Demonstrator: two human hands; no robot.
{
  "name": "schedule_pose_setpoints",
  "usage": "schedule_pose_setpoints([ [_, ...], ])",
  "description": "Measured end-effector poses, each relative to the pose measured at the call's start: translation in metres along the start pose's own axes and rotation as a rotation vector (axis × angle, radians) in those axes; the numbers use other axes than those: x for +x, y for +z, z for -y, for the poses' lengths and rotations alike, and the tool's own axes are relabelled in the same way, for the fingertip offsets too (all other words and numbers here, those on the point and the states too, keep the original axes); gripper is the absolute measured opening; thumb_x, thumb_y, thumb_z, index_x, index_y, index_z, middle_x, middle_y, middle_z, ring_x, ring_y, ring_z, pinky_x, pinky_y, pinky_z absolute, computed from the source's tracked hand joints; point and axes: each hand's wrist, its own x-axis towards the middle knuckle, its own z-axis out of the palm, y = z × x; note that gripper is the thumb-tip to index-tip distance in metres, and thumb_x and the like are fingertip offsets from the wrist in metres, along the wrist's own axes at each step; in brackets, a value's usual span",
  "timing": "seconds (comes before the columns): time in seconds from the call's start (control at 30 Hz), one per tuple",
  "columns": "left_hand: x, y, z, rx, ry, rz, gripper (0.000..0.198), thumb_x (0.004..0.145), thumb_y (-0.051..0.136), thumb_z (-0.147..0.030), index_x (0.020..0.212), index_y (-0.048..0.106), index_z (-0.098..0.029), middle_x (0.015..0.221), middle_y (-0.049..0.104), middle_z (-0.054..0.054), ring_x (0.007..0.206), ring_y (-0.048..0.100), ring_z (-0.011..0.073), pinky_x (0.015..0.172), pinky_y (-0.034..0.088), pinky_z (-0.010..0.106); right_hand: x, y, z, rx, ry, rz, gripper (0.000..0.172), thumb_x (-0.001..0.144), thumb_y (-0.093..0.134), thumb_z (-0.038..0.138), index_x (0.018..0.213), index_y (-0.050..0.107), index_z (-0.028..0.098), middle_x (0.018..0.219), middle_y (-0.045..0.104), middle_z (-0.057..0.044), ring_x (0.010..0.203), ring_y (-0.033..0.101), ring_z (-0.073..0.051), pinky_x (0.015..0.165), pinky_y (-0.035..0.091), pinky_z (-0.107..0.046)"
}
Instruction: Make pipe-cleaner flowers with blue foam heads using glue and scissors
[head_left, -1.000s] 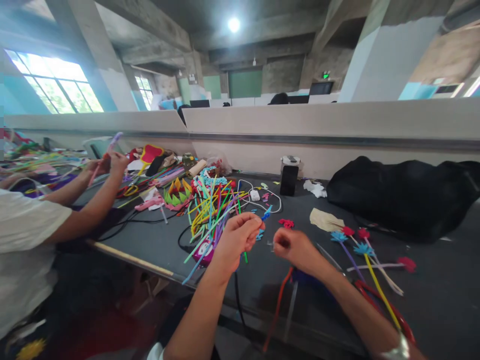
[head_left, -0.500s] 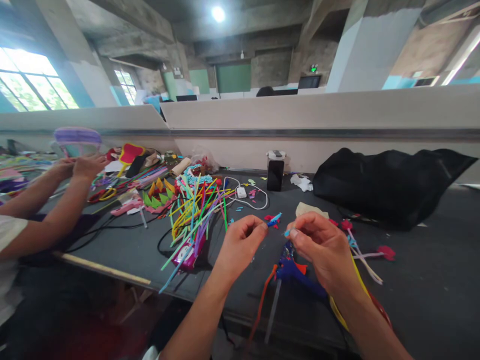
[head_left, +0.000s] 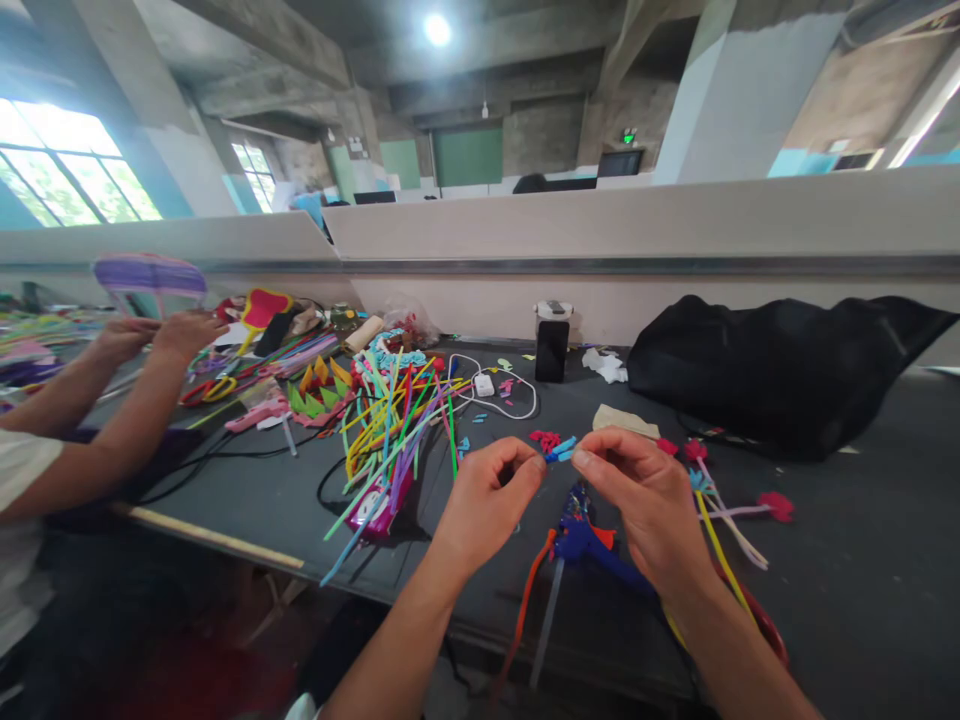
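**Blue pcs (head_left: 562, 450) pinched btwn L hand (head_left: 487, 500) & R hand (head_left: 637, 490)**

On my feed, L thumb/forefinger grip the dark-blue end; I'd brace it there, fingertips clear of the join. R thumb/forefinger look closed on the light-blue end; I'd line up edges, press lightly, no crushing. Pcs are mid-air over the desk (head_left: 862, 560), near the glue gun (head_left: 581, 540). Look: short, slim, dark blue at L, paler strips toward R; texture too small to tell.
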Motion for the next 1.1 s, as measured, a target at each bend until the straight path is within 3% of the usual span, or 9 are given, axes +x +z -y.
schedule_pose_setpoints([
  [0.33,-0.0004,-0.001,-0.0016,-0.078,-0.029,0.0,0.022,0.083,0.058,-0.033,0.072,0.065,-0.015,0.064,0.051,-0.002,0.06,0.043,0.0108,0.053,0.032,0.021,-0.0016,0.0046,0.001,-0.024,0.012,-0.049,0.011,0.077,0.072,0.032,0.075,0.068,0.022,0.074,0.062,0.002,0.068,0.051,-0.012,0.064,0.041,-0.025],
  [0.57,-0.0011,0.0035,-0.0028,-0.184,-0.069,-0.02,0.02,0.08,0.062,-0.032,0.07,0.067,-0.014,0.059,0.047,-0.003,0.052,0.035,0.0079,0.049,0.027,0.021,-0.0032,0.0055,-0.0013,0.016,0.009,-0.081,0.011,0.078,0.071,0.032,0.078,0.067,0.022,0.074,0.061,0.002,0.067,0.05,-0.012,0.065,0.041,-0.026],
  [1.1,-0.0029,0.0076,-0.0054,-0.328,-0.138,-0.058,0.02,0.074,0.068,-0.034,0.071,0.071,-0.014,0.052,0.04,-0.005,0.048,0.028,0.0066,0.046,0.021,0.023,-0.003,0.0061,-0.0012,0.004,0.065,-0.096,0.017,0.077,0.071,0.036,0.077,0.065,0.02,0.067,0.058,0.003,0.059,0.045,-0.01,0.053,0.035,-0.023],
])
